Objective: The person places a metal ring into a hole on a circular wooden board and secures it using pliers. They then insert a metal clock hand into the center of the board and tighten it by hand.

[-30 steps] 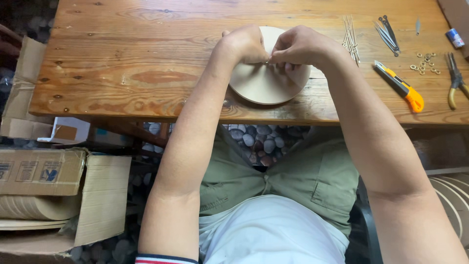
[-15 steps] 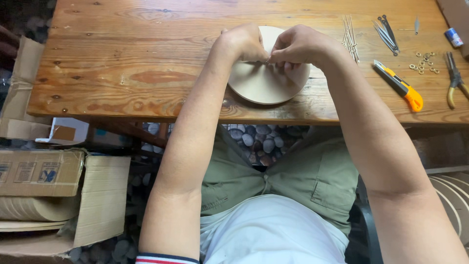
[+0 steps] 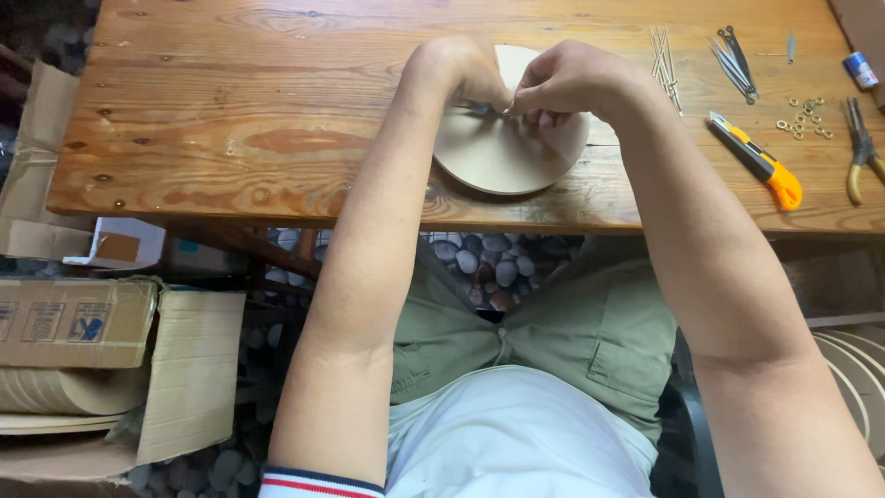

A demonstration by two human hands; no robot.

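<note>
A round pale wooden disc (image 3: 509, 157) lies flat on the wooden table (image 3: 258, 129), near its front edge. Both my hands hover over the disc's upper half. My left hand (image 3: 459, 76) and my right hand (image 3: 572, 85) meet at the fingertips and pinch a small thin metal piece (image 3: 481, 111) between them, just above the disc's surface. What exactly the metal piece is cannot be made out.
To the right lie a bundle of thin metal rods (image 3: 666, 57), dark metal pins (image 3: 735, 57), an orange utility knife (image 3: 758, 162), several small metal rings (image 3: 802, 114) and pliers (image 3: 862, 148). Cardboard boxes (image 3: 74, 323) sit on the floor at left, thin wooden hoops (image 3: 853, 369) at right.
Both hands stay over the disc; the fingers have shifted only slightly around the small metal piece.
</note>
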